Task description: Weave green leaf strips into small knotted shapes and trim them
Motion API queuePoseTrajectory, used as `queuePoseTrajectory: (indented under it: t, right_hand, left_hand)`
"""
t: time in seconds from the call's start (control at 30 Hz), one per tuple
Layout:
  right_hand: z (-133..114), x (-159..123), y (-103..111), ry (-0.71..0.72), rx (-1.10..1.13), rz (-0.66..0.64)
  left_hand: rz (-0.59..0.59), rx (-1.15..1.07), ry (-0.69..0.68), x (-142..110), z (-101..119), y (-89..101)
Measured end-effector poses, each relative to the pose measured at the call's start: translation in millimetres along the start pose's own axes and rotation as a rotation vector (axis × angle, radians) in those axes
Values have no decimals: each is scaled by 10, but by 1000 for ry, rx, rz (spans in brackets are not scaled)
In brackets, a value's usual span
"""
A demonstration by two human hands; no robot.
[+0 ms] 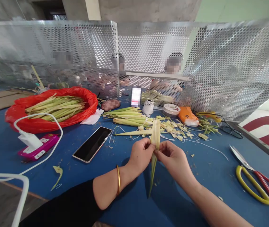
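A long pale green-yellow leaf strip [156, 130] stands upright over the blue table, its narrow green tip pointing down toward me. From the left side, my left hand [142, 154] pinches it around its middle. My right hand [171, 154] grips the same strip from the right, with thumb and fingertips pressed on it. The two thumbs nearly meet on the strip. Just beyond the hands lie a bundle of similar leaves [133, 121] and a heap of cut leaf scraps [172, 127].
A red plastic bag [44, 127] of leaves sits left, near a phone [92, 144] and a magenta power strip [39, 147] with a white cable. Scissors [253, 181] lie right. String [148, 107] and a tape roll [171, 109] stand before a perforated metal screen [153, 47]; people sit behind it.
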State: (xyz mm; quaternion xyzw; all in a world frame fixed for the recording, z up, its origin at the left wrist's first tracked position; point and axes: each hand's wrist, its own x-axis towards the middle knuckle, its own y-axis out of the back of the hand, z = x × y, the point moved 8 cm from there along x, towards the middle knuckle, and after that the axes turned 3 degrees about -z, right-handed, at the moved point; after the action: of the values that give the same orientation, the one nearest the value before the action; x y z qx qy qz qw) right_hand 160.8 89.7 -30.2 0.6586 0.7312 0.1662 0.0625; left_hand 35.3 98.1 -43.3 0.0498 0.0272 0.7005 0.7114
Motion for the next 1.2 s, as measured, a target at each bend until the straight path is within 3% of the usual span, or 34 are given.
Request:
queuePoseTrajectory:
  t: [0.3,0.5,0.6,0.97,1.2]
  right_hand:
    - [-149,-54,19,115,-108,32]
    - [-35,-5,-26,35,-53,-26]
    - [-18,-6,-9,36,-8,-14]
    - [-255,-134,68,271,-90,106]
    - [-502,-312,161,479,51,184]
  left_hand:
    - [-27,-128,88,9,-87,-33]
    - [52,106,-56,24,-6,49]
    - [48,121,-55,26,-11,45]
    - [32,103,-37,19,2,34]
    - [46,92,6,47,-46,56]
